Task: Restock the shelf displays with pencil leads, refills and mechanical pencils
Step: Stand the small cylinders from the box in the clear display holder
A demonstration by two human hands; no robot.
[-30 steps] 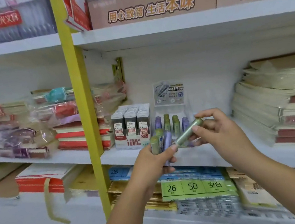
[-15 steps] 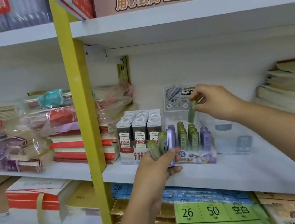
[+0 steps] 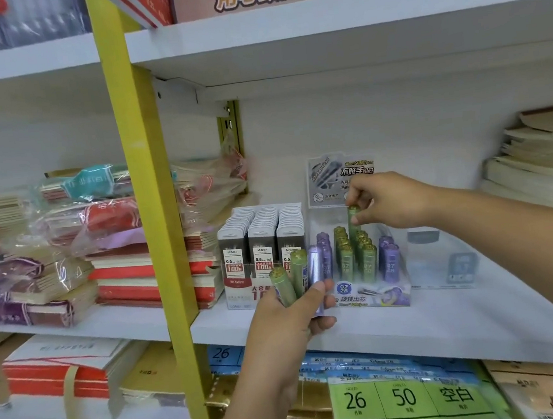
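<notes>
green lead tube [image 3: 353, 217] pinched by right hand [image 3: 392, 201] fingers at "0.7 2b" display [image 3: 376, 296]; left hand [image 3: 288, 326] fingers grip three tubes [image 3: 300, 270].

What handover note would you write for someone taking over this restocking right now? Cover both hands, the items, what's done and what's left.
Right hand pinches a green lead tube upright over the display tray's green rows.
Left hand grips three lead tubes, two green, one purple.
Done: tray on the shelf holds purple and green rows.
Left: seat the pinched tube, then probably the other three.
</notes>
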